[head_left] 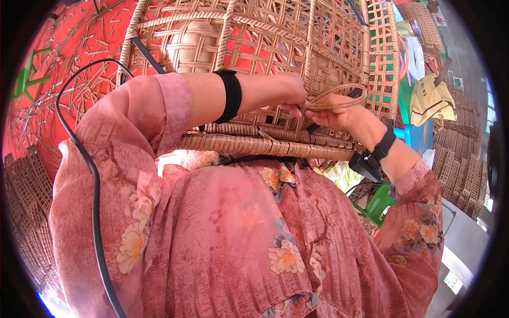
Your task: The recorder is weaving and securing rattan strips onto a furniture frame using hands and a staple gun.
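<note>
A large woven cane basket (pixel 270 146) lies against my front, its thick wrapped rim toward me and its open lattice side facing up. My left hand (pixel 289 93) reaches across from the left, fingers closed at the end of a looped cane strand (pixel 335 91). Close beside it, my right hand (pixel 343 112) pinches the same strand, with the fingertips of both hands nearly meeting over the lattice. The loop bulges to the right above my right hand. Where the strand passes into the weave is hidden by my fingers. Through the lattice shows a smooth pale rounded form (pixel 193 45).
Cut cane scraps litter the red floor (pixel 79 40). Stacks of woven pieces (pixel 26 196) stand at left and more at far right. A green stool (pixel 32 74) is at upper left, a yellowish bag (pixel 432 100) at right. A black cable (pixel 95 191) runs along my left sleeve.
</note>
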